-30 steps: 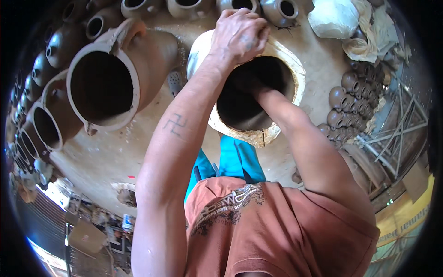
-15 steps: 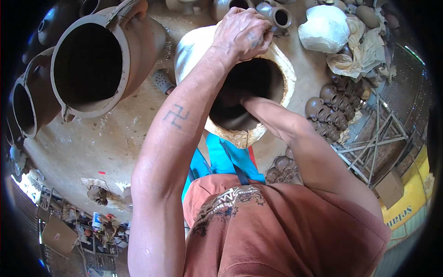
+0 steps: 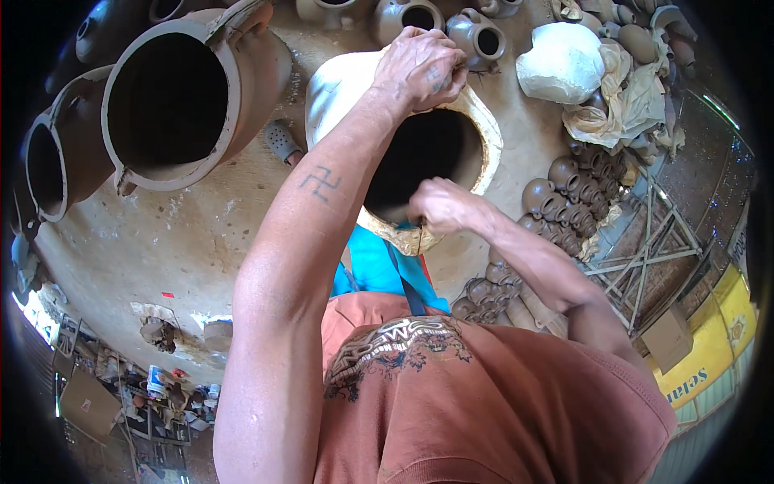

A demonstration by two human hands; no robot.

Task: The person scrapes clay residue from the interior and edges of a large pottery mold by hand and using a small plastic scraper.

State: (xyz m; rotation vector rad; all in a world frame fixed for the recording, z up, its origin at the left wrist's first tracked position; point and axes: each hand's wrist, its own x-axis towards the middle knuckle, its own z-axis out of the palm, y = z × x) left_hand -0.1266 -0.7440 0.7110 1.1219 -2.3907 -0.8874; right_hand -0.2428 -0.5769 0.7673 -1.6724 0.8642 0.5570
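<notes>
A wide-mouthed white plaster mould (image 3: 490,149) with a thick, chipped cream rim is tilted so that its dark mouth faces me. At the far rim, my left hand (image 3: 423,71) is closed, its fingers curled over the edge. My right hand (image 3: 446,206) is curled into a fist at the near side of the mouth, just above the rim. Whatever its fingers may hold is hidden. The deep inside of the mould is too dark to make out. Teal cloth (image 3: 372,262) lies below the near rim, over my lap.
Large brown clay jars (image 3: 235,89) stand at the left. Small round pots (image 3: 564,194) are piled at the right, below a white lump-shaped form (image 3: 562,63) and crumpled sheeting (image 3: 625,105). Grey jars (image 3: 477,39) stand beyond the mould. A clog-type shoe (image 3: 281,140) shows at its left.
My right hand has come up out of the mould's dark inside to the near rim, as a fist. My left hand stays on the far rim. The whole view has shifted slightly.
</notes>
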